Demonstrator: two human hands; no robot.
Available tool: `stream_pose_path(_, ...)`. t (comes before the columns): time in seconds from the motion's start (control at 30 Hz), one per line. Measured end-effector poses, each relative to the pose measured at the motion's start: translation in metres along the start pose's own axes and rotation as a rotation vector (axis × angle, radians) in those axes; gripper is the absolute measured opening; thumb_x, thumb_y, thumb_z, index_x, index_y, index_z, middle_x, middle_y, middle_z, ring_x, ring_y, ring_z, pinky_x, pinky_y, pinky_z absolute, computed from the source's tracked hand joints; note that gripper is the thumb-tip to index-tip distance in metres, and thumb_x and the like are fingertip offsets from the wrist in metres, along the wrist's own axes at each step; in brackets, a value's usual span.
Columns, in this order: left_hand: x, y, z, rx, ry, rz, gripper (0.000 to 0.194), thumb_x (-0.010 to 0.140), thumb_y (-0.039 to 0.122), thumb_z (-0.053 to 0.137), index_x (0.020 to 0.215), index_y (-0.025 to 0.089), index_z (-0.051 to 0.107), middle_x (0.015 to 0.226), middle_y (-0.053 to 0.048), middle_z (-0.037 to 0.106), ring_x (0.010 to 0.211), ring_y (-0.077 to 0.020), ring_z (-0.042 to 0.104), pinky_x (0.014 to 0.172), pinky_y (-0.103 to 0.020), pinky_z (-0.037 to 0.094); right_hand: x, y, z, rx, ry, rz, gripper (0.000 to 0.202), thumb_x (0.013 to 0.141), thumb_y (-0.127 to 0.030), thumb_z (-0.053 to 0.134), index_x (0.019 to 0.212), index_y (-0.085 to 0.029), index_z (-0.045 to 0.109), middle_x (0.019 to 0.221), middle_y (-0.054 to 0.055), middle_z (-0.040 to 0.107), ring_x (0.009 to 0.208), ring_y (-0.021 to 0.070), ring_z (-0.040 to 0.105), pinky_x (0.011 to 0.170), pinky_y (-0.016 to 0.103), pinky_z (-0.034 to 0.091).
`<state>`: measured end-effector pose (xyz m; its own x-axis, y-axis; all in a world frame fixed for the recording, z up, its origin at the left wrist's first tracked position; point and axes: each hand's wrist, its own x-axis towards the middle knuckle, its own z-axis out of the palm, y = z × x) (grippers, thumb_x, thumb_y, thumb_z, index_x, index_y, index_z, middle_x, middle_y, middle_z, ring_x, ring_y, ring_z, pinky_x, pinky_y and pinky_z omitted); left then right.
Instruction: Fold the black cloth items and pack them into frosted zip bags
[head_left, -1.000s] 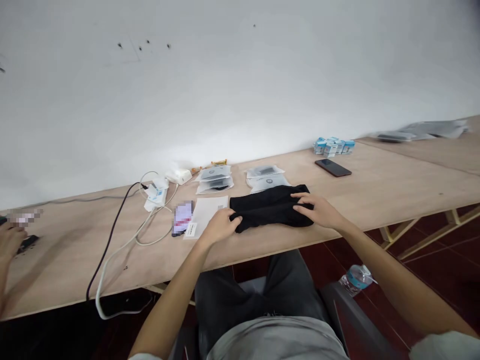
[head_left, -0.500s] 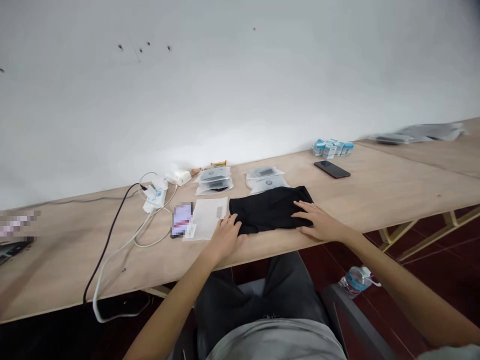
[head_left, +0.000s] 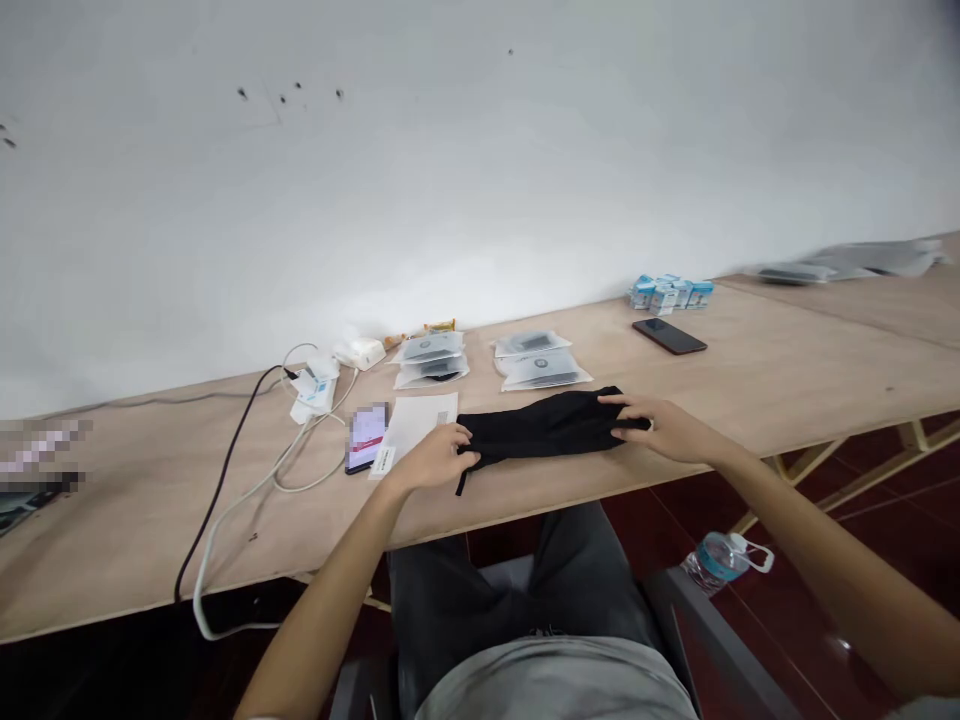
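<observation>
A length of black cloth (head_left: 544, 425) lies across the table in front of me, narrow and folded lengthwise, with a thin strip hanging from its left end. My left hand (head_left: 439, 455) grips that left end, thumb and fingers closing on its edge. At the other end my right hand (head_left: 649, 425) pinches the cloth's right edge between thumb and fingers. Beside my left hand lies a white printed packet (head_left: 412, 425), partly under the hand. Just beyond the cloth are frosted plastic bags (head_left: 546, 370) with dark contents.
More frosted bags (head_left: 429, 360) are stacked to the left. A lit phone (head_left: 366, 440) lies near charging cables (head_left: 225, 530). To the right are a dark phone (head_left: 669, 336) and small blue-white boxes (head_left: 671, 293). A water bottle (head_left: 720, 560) stands low beside the chair.
The cloth has gone from a wide flat panel to a narrower folded strip. My right hand has moved outward to its right edge, and the left hand slightly left, both now gripping it.
</observation>
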<state>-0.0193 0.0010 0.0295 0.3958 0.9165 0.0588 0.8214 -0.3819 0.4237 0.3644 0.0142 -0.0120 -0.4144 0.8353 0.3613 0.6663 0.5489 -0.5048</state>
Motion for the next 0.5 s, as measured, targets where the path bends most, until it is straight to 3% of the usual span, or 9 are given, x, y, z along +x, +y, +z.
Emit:
stream_pose_path(0.13,0.037,-0.011,-0.009,0.000,0.040,-0.127,0.033,0.084,0.045,0.054,0.082,0.019,0.073,0.096,-0.006,0.073,0.099,-0.0260,0.064,0.086,-0.032,0.048,0.037,0.018,0.002,0.011,0.194,0.076,0.030,0.081,-0.049,0.062,0.096,-0.027,0.074,0.126,0.006,0.066,0.118,0.0342,0.059,0.102,0.051,0.047)
stream_pose_path(0.27,0.067,-0.018,0.003,0.257,0.201,-0.276,0.030,0.085,0.042,0.058,0.093,0.017,0.072,0.116,-0.013,0.066,0.116,-0.0299,0.056,0.091,-0.035,0.045,0.068,0.037,0.023,-0.145,0.371,0.123,0.030,0.082,-0.046,0.059,0.097,-0.022,0.071,0.117,0.011,0.068,0.111,0.0334,0.062,0.099,0.053,0.048)
stream_pose_path(0.4,0.072,-0.019,0.016,0.468,0.146,-0.270,0.035,0.091,0.040,0.052,0.110,0.016,0.068,0.127,-0.016,0.058,0.125,-0.0317,0.047,0.097,-0.041,0.043,0.065,0.025,0.043,-0.357,0.399,0.086,0.030,0.090,-0.036,0.050,0.109,-0.019,0.066,0.130,0.016,0.060,0.122,0.0348,0.054,0.102,0.056,0.043)
stream_pose_path(0.5,0.071,-0.017,0.018,0.557,0.092,-0.257,0.037,0.093,0.041,0.048,0.105,0.014,0.069,0.126,-0.018,0.058,0.126,-0.0332,0.046,0.098,-0.042,0.041,0.052,0.004,0.054,-0.398,0.280,-0.060,0.033,0.094,-0.038,0.045,0.111,-0.021,0.066,0.142,0.014,0.051,0.132,0.0325,0.045,0.107,0.054,0.038)
